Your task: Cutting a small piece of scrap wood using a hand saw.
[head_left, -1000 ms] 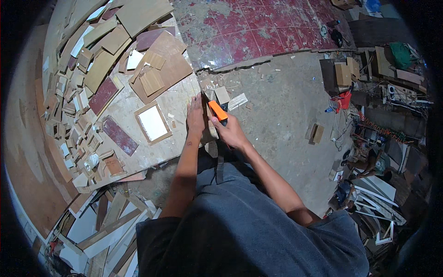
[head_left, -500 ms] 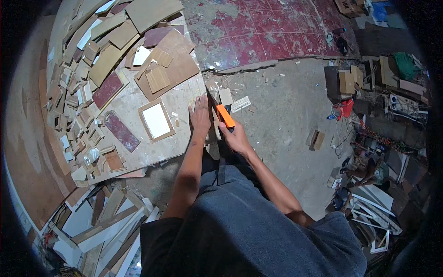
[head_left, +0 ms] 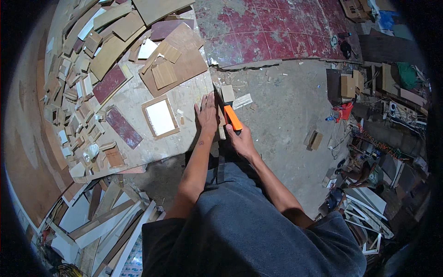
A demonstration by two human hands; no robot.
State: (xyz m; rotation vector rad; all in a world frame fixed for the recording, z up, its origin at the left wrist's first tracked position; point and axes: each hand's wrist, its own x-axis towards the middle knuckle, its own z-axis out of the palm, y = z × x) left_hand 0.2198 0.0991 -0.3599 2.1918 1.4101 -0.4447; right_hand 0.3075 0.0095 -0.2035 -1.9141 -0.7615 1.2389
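My left hand (head_left: 208, 115) lies flat at the right edge of the wooden worktable (head_left: 189, 141), fingers stretched forward and slightly apart. A narrow strip of wood (head_left: 222, 125) shows just right of it along the edge. My right hand (head_left: 242, 141) is wrapped round the lower end of a handsaw (head_left: 233, 118) with an orange and black handle. The saw's thin dark blade points forward, close beside my left fingertips and the table edge. I cannot tell whether its teeth touch the wood.
On the table lie a framed white panel (head_left: 161, 118), a maroon board (head_left: 123, 127), a brown board (head_left: 184, 57) and many small offcuts. Long wood scraps (head_left: 106, 226) are piled lower left. Offcuts (head_left: 242, 100) lie on the concrete floor. A person (head_left: 367, 174) is at the far right.
The view has shifted slightly, so the table and both hands appear farther right. The saw and my right hand sit slightly nearer to me relative to the table; both hands keep their pose.
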